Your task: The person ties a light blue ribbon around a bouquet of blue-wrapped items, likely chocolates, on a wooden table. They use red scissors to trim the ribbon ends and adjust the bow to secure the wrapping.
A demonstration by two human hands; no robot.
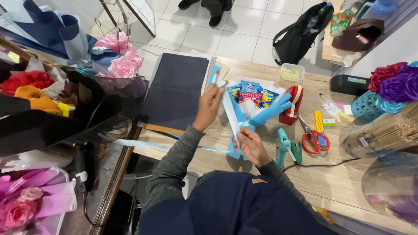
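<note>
At the far left, pink satin roses (122, 61) sit above a dark heap of wrapping stuff, and more pink blooms (19, 209) lie at the bottom corner. Next comes a dark navy sheet of paper (176, 89), flat on the wooden table (348, 182).

The left hand (210, 105) is raised beside that sheet, its fingers pinched on the upper end of a pale blue ribbon (229, 111). The ribbon runs taut down to the right hand (250, 146), which is clenched on its lower part close to the person's chest. A loose tail of the same ribbon trails off to the left across the table edge.

Just behind the hands lies a snack bouquet (252, 102): bright snack packets wrapped in blue and white paper, resting on the table with its narrow end toward the person.

Right of it stands a red tape dispenser (294, 104), then a teal glue gun (285, 146) with its black cord, red-handled scissors (312, 137) and a yellow utility knife (319, 122). At the far right are a bundle of wooden skewers (387, 135) and purple and red fabric roses (394, 82).
</note>
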